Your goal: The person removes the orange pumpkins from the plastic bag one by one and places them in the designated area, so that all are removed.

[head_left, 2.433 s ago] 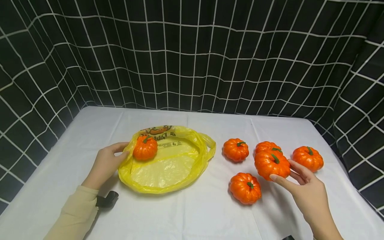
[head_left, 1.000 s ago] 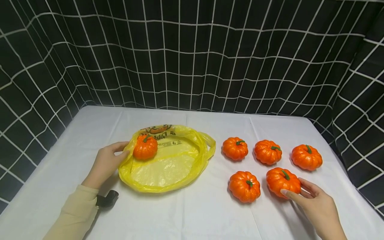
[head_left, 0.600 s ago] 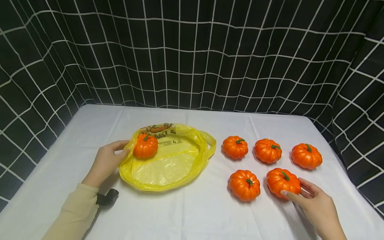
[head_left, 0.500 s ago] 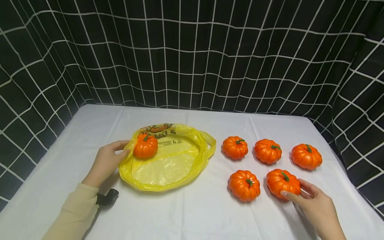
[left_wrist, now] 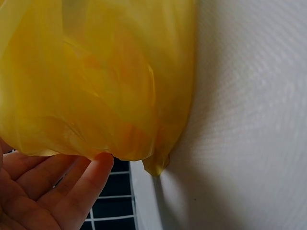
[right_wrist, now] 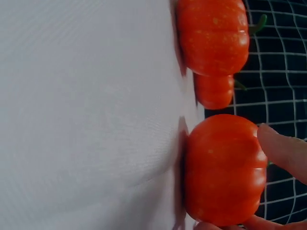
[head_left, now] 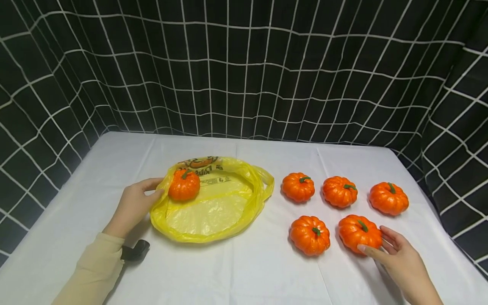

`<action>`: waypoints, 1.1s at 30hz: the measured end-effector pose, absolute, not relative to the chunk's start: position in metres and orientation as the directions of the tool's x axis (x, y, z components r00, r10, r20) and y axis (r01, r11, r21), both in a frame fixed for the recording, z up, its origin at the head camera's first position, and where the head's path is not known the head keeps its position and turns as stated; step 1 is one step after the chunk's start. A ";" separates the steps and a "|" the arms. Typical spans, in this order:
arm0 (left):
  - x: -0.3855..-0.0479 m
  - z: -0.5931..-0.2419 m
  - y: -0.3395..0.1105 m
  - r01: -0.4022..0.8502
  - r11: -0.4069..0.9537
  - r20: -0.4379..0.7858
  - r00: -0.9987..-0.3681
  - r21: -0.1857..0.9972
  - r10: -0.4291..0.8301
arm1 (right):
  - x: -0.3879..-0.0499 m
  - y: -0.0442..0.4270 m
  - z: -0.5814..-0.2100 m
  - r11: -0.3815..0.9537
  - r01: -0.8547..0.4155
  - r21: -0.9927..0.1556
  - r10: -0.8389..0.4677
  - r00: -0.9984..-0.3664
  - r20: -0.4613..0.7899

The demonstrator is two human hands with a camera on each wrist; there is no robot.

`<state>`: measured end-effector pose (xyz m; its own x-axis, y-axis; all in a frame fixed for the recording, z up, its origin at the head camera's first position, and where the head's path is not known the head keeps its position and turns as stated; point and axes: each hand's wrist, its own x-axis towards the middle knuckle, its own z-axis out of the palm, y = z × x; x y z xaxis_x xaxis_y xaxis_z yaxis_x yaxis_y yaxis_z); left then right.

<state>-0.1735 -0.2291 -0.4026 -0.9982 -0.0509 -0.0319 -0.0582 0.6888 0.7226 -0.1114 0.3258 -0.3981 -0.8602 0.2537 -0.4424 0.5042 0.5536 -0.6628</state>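
Note:
A yellow plastic bag [head_left: 213, 216] lies with its mouth spread wide, a small orange pumpkin [head_left: 184, 186] inside at its left. My left hand [head_left: 133, 203] holds the bag's left rim; in the left wrist view, its fingers [left_wrist: 88, 184] touch the yellow film from below. On the right, my right hand [head_left: 404, 258] grips another orange pumpkin [head_left: 356, 233] with a green stem, thumb on the near side and fingers round the right side. That pumpkin rests on the table. The right wrist view shows the thumb [right_wrist: 283, 148] against the gripped pumpkin [right_wrist: 225, 172].
Beside the gripped pumpkin sits a pumpkin [head_left: 310, 236]. Behind them stands a row of pumpkins: left [head_left: 298, 187], middle [head_left: 339, 192] and right [head_left: 389, 199]. A white cloth [head_left: 190, 275] covers the table. Black grid-patterned curtains [head_left: 244, 72] enclose the back and sides.
My right hand has brought its pumpkin from in front of the middle back one, toward me and to the right, down onto the table. The left hand and bag have stayed put.

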 end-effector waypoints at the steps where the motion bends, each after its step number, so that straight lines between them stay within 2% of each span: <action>1: -0.173 -0.403 -0.229 -0.058 0.689 -0.030 -0.998 0.723 -0.052 | -0.112 0.326 -0.398 0.559 0.497 -0.663 0.239 -0.863 -0.445; 4: -0.173 -0.403 -0.229 -0.060 0.687 -0.033 -0.998 0.724 -0.053 | -0.111 0.327 -0.397 0.587 0.472 -0.657 0.199 -0.871 -0.449; 7: -0.173 -0.402 -0.230 -0.057 0.686 -0.034 -0.998 0.726 -0.047 | -0.110 0.321 -0.391 0.632 0.446 -0.634 0.228 -0.889 -0.398; 10: -0.174 -0.401 -0.231 -0.052 0.688 -0.030 -0.999 0.724 -0.043 | -0.112 0.303 -0.378 0.631 0.397 -0.666 0.308 -0.917 -0.255; 12: -0.174 -0.400 -0.232 -0.052 0.687 -0.030 -0.999 0.725 -0.044 | -0.114 0.287 -0.367 0.640 0.321 -0.699 0.316 -0.938 -0.142; 15: -0.173 -0.400 -0.232 -0.067 0.684 -0.042 -0.998 0.727 -0.054 | -0.119 0.258 -0.354 0.651 0.166 -0.741 0.216 -0.976 -0.029; 19: -0.173 -0.401 -0.232 -0.092 0.678 -0.066 -0.996 0.729 -0.064 | -0.127 0.217 -0.342 0.603 0.018 -0.798 0.047 -0.999 0.012; 22: -0.174 -0.401 -0.232 -0.092 0.675 -0.068 -0.996 0.732 -0.061 | -0.135 0.184 -0.339 0.552 -0.040 -0.833 -0.035 -0.999 0.025; 28: -0.174 -0.399 -0.232 -0.075 0.675 -0.050 -0.997 0.734 -0.056 | -0.154 0.129 -0.346 0.552 -0.170 -0.817 -0.196 -0.978 0.071; 33: -0.175 -0.400 -0.230 -0.076 0.674 -0.054 -0.997 0.734 -0.053 | -0.167 0.097 -0.355 0.561 -0.215 -0.799 -0.259 -0.963 0.077</action>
<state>-0.1748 -0.2298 -0.3996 -0.9971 -0.0531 -0.0540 -0.0757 0.6745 0.7344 -0.1667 0.0971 -0.3554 -0.9629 -0.2588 0.0767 -0.2146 0.5614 -0.7992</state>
